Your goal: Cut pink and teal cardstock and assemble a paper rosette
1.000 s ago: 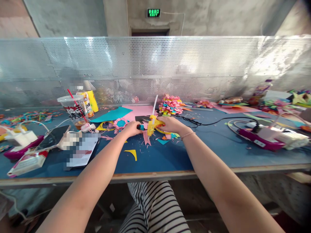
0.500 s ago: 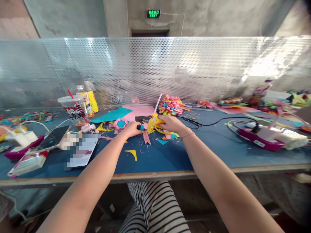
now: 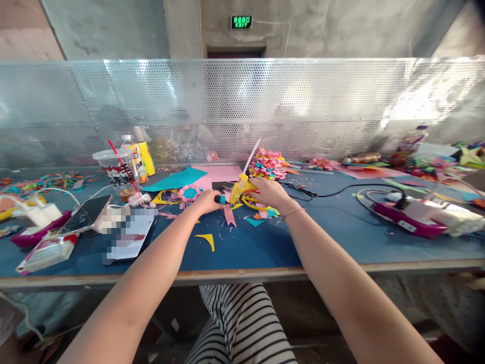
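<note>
The right hand point(image 3: 267, 194) has its fingers wrapped tight around the yellow plastic glue gun point(image 3: 239, 188); the left hand point(image 3: 206, 201) has its fingers pinching a small teal paper piece point(image 3: 220, 199) at the nozzle, above the blue tabletop point(image 3: 322, 237).

A long blue worktop point(image 3: 341, 242) with a pale worn front edge runs across the view. Behind it stands a shiny perforated metal screen point(image 3: 341, 101), catching bright glare on the right. Above, bare grey concrete wall point(image 3: 113, 25), a dark doorway point(image 3: 235, 51), and a green exit sign point(image 3: 241, 21) glowing.
</note>
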Available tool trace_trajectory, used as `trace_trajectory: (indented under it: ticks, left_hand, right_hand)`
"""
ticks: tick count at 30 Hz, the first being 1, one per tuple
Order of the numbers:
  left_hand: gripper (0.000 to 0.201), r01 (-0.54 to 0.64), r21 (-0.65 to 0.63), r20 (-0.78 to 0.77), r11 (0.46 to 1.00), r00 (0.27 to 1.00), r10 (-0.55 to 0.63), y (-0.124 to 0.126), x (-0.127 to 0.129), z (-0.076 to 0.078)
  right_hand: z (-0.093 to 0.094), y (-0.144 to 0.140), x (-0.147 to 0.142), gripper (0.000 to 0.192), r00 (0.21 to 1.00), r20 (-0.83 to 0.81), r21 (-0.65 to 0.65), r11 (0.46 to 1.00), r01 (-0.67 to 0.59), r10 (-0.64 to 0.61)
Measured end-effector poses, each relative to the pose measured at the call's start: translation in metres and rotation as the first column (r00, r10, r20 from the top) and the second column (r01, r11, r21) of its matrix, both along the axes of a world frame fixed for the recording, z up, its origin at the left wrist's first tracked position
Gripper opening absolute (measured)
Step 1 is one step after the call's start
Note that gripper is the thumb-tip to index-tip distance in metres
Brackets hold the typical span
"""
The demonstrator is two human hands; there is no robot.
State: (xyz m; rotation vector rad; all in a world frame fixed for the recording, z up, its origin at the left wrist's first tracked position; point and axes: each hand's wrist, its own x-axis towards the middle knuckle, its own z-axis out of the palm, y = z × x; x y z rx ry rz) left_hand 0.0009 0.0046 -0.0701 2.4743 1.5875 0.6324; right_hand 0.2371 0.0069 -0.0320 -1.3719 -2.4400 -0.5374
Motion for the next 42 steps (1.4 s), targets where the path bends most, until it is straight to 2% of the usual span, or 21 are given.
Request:
trace_trajectory:
  ticks: [4,8,11,14,15,16,17,18,20,21,22,24,26,28,30,33,37,42]
  left_hand:
    - [0.027,-0.002,0.008,0.01,1.0,1.0,0.002,-0.001,0.0,0.0]
    - [0.027,-0.006,0.019,0.042,1.0,0.999,0.005,-0.001,-0.001,-0.001]
    - [0.024,-0.025,0.024,0.099,0.999,0.995,0.023,-0.002,-0.002,0.002]
    - [0.019,-0.039,0.073,0.173,0.997,0.985,0.026,-0.005,-0.003,0.01]
    - [0.018,-0.044,0.085,0.199,0.995,0.98,0.026,-0.008,-0.002,0.014]
    - [0.018,-0.047,0.094,0.228,0.994,0.973,0.025,-0.01,-0.002,0.017]
    - [0.018,-0.048,0.104,0.256,0.993,0.967,0.02,-0.013,-0.001,0.021]
    - [0.018,-0.045,0.12,0.279,0.992,0.96,0.01,-0.016,0.001,0.024]
    - [0.02,-0.018,0.159,0.305,0.987,0.952,-0.032,-0.02,0.004,0.028]
    - [0.021,0.0,0.181,0.311,0.984,0.949,-0.057,-0.022,0.007,0.029]
    - [0.022,0.022,0.202,0.311,0.979,0.947,-0.085,-0.024,0.009,0.029]
    - [0.026,0.06,0.243,0.302,0.968,0.944,-0.134,-0.027,0.013,0.028]
    - [0.031,0.097,0.277,0.287,0.956,0.941,-0.178,-0.029,0.017,0.027]
    - [0.034,0.131,0.303,0.264,0.944,0.94,-0.216,-0.031,0.019,0.026]
    - [0.035,0.153,0.329,0.24,0.932,0.941,-0.239,-0.032,0.021,0.025]
    - [0.033,0.164,0.362,0.206,0.918,0.946,-0.25,-0.03,0.022,0.023]
    - [0.028,0.158,0.369,0.197,0.916,0.95,-0.243,-0.026,0.022,0.02]
    - [0.023,0.172,0.383,0.186,0.908,0.948,-0.258,-0.026,0.023,0.02]
  right_hand:
    - [0.002,0.0,0.003,0.046,0.993,-0.078,-0.005,0.996,0.09,-0.09]
    - [0.006,0.005,0.022,0.059,0.938,-0.207,-0.074,0.96,0.268,-0.278]
    - [0.004,0.012,0.043,0.063,0.836,-0.286,-0.192,0.883,0.429,-0.468]
    - [-0.001,0.018,0.058,0.07,0.702,-0.267,-0.303,0.749,0.589,-0.66]
    - [-0.002,0.02,0.059,0.07,0.675,-0.247,-0.321,0.716,0.62,-0.695]
    - [-0.003,0.021,0.059,0.069,0.672,-0.235,-0.326,0.708,0.627,-0.703]
    - [-0.003,0.022,0.056,0.066,0.693,-0.241,-0.316,0.73,0.605,-0.679]
    - [-0.002,0.023,0.051,0.061,0.737,-0.27,-0.303,0.782,0.545,-0.619]
    - [0.0,0.022,0.035,0.044,0.824,-0.398,-0.28,0.909,0.309,-0.403]
    - [0.002,0.02,0.025,0.036,0.826,-0.492,-0.289,0.947,0.144,-0.275]
    - [0.003,0.018,0.014,0.034,0.786,-0.591,-0.326,0.945,-0.026,-0.182]
    - [0.003,0.011,-0.008,0.034,0.64,-0.76,-0.384,0.872,-0.303,-0.113]
    - [0.002,0.003,-0.026,0.029,0.497,-0.861,-0.374,0.801,-0.467,-0.113]
    - [0.0,-0.004,-0.037,0.039,0.375,-0.921,-0.318,0.751,-0.578,-0.101]
    - [-0.001,-0.009,-0.042,0.05,0.312,-0.946,-0.275,0.713,-0.645,-0.084]
    - [-0.001,-0.014,-0.044,0.058,0.3,-0.95,-0.271,0.685,-0.676,-0.08]
    - [0.0,-0.018,-0.048,0.07,0.258,-0.958,-0.269,0.7,-0.662,-0.125]
    - [-0.001,-0.02,-0.054,0.077,0.27,-0.944,-0.323,0.698,-0.639,-0.189]
